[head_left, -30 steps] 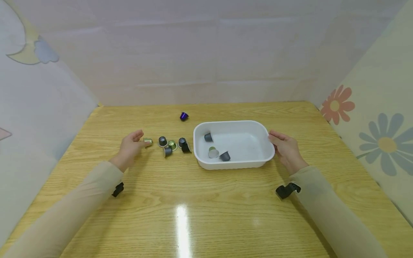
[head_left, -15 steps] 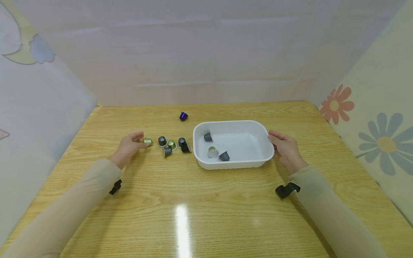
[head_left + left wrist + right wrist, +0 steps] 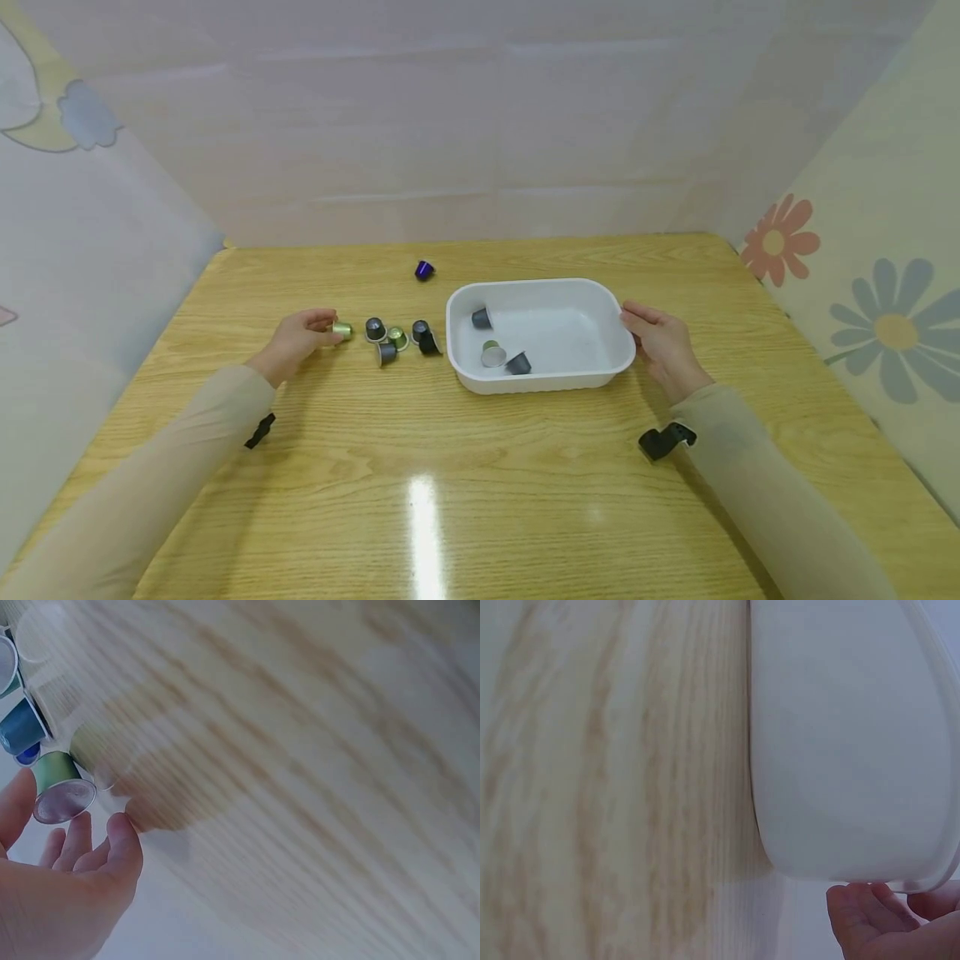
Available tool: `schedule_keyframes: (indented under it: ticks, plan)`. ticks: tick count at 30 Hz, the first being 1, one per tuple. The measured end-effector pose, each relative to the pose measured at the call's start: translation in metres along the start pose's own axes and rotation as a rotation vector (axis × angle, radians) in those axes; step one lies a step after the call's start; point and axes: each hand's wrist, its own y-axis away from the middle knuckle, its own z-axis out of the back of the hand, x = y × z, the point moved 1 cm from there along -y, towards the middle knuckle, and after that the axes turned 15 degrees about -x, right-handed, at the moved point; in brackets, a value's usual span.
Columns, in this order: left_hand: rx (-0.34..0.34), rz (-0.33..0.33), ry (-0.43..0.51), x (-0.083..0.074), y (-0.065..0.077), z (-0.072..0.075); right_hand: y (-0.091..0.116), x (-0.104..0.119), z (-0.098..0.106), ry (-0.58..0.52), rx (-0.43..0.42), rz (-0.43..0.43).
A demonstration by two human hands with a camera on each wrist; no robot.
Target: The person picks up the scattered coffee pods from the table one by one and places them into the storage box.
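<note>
A small green coffee capsule (image 3: 342, 330) lies on its side at the left of the table. My left hand (image 3: 296, 337) is right beside it, thumb and fingers spread on either side. In the left wrist view the green capsule's silver lid (image 3: 66, 801) faces the palm, and the thumb tip overlaps its edge; a firm grip is not visible. My right hand (image 3: 663, 346) holds the right end of the white plastic tray (image 3: 540, 385). In the right wrist view its fingers (image 3: 847, 904) sit against the outer wall under the rim, with the thumb at the rim.
A dark capsule (image 3: 376, 329), another green capsule (image 3: 397, 337) and several more dark ones cluster left of the tray. A blue capsule (image 3: 424, 270) lies farther back. Inside the tray are a lid-up capsule (image 3: 492, 357) and two dark capsules. Printed walls enclose the table (image 3: 480, 467).
The left hand has lowered slightly beside the green capsule, and its forearm has shifted a little left. The right hand and tray stay as they were.
</note>
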Motion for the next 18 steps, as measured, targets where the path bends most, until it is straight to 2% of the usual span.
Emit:
schedule_keyframes:
  ticks: [9,18]
  plan:
    - [-0.023,0.026,-0.014,0.0005,0.0001,-0.0003,0.0003,0.0004,-0.0006,-0.002,0.005,0.007]
    - [-0.062,0.094,0.072,-0.002,0.0069,0.0021,0.0003,0.0005,-0.0007,0.005,-0.009,-0.002]
